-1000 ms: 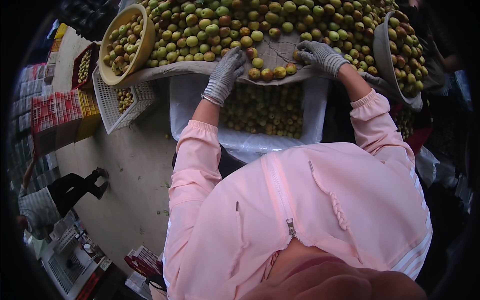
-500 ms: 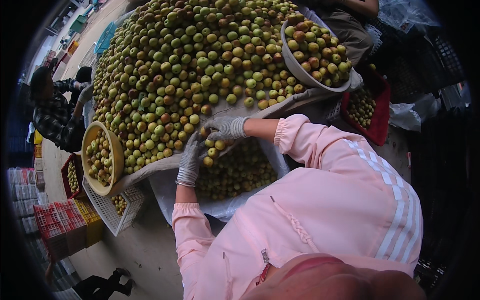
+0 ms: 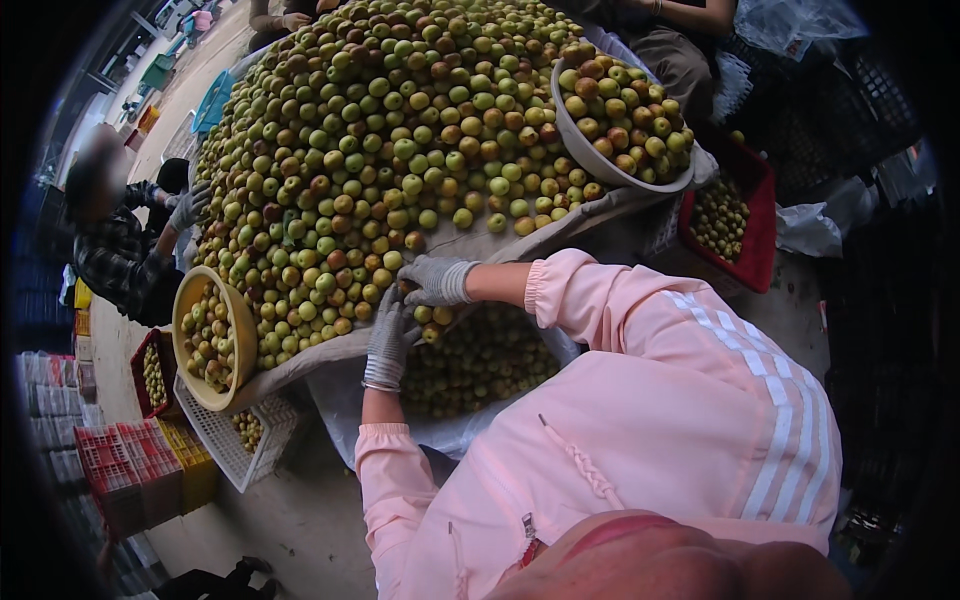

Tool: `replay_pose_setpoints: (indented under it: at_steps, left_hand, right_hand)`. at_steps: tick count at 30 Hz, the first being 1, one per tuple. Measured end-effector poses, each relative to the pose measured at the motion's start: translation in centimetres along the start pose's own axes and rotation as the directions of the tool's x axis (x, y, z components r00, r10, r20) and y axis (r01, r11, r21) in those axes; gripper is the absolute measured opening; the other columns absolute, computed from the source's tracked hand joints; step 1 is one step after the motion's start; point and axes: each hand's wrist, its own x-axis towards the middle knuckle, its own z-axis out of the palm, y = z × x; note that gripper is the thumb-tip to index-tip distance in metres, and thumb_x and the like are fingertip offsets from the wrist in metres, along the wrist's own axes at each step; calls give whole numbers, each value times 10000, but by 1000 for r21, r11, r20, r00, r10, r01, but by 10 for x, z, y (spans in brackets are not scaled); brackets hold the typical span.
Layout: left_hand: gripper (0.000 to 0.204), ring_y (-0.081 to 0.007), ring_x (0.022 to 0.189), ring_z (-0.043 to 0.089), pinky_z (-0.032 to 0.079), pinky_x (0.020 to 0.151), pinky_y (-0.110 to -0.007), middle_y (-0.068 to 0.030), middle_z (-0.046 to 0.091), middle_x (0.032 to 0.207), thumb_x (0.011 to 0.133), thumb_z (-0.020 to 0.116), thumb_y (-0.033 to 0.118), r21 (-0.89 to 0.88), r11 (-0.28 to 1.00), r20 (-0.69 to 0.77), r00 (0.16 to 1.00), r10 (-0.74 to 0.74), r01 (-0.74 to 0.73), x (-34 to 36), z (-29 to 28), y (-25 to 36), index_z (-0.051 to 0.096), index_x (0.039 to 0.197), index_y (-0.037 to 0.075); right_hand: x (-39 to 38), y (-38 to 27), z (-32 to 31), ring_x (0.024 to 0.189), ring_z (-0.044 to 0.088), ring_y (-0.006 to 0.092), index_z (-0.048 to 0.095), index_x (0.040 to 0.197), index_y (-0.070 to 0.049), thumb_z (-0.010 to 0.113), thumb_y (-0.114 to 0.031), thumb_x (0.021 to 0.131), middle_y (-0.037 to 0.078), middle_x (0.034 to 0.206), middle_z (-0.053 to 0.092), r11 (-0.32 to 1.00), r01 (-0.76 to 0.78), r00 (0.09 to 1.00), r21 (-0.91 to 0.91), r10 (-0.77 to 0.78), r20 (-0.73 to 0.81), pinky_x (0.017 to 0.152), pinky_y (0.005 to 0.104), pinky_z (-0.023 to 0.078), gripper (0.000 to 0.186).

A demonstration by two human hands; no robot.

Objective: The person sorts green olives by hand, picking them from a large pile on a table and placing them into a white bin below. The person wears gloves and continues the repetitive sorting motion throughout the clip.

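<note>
A big heap of jujubes (image 3: pixel 330 190), round and mottled green to reddish brown, covers the cloth-draped table in front of me. At its near edge my gloved left hand (image 3: pixel 388 345) and right hand (image 3: pixel 438 280) meet. A few jujubes (image 3: pixel 432 322) sit between them, partly hidden. My right fingers curl over a brownish jujube (image 3: pixel 406 287) near the left fingertips. The left fingers bend round the fruit from the left side. Below the hands, a crate lined with white plastic (image 3: pixel 450 432) holds many more jujubes (image 3: pixel 480 365).
A yellow basin (image 3: pixel 245 340) of jujubes stands at the left edge of the heap, a pale basin (image 3: pixel 570 130) at the right. White (image 3: pixel 265 455) and red (image 3: pixel 765 215) crates flank the table. Across to the left, a person (image 3: pixel 115 245) in gloves reaches toward the heap.
My two hands have drawn closer together, the right one shifting left and slightly down. The person at the left has moved a hand onto the heap. The view has shifted slightly.
</note>
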Motion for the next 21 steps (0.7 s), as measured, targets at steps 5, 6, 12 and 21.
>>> replay_pose_setpoints:
  at_steps: [5,6,12,21]
  left_hand:
    - [727,-281,1280,386,375,1032,-323,-163,302,1440,701,712,4,564,814,94,990,103,-139,-3,-4,5,374,1344,-2]
    - [696,-276,1281,386,388,1021,-328,-158,307,1436,734,689,18,165,986,36,999,16,-22,-5,-3,4,365,1350,2]
    - [561,-244,1267,408,455,955,-362,-122,343,1406,896,548,144,-364,929,36,997,-62,71,-12,1,10,302,1389,37]
    - [616,-218,1187,500,455,948,-323,-149,435,1350,851,590,33,437,883,112,985,134,-170,-22,-7,39,284,1385,6]
  right_hand:
    - [-4,-2,-5,1019,570,351,559,1162,-75,598,-348,836,189,1085,592,996,81,996,49,-83,32,877,418,455,427]
    - [-7,-4,-7,1018,570,351,565,1154,-74,599,-346,835,188,1087,593,993,103,994,60,-105,24,874,419,455,421]
    - [-13,1,-10,1000,586,347,600,1109,-65,598,-369,817,180,1067,621,990,122,992,64,-124,37,854,416,465,422]
    - [-16,15,3,1010,590,335,574,1166,-70,525,-366,895,176,1081,627,969,198,963,149,-220,156,878,391,452,404]
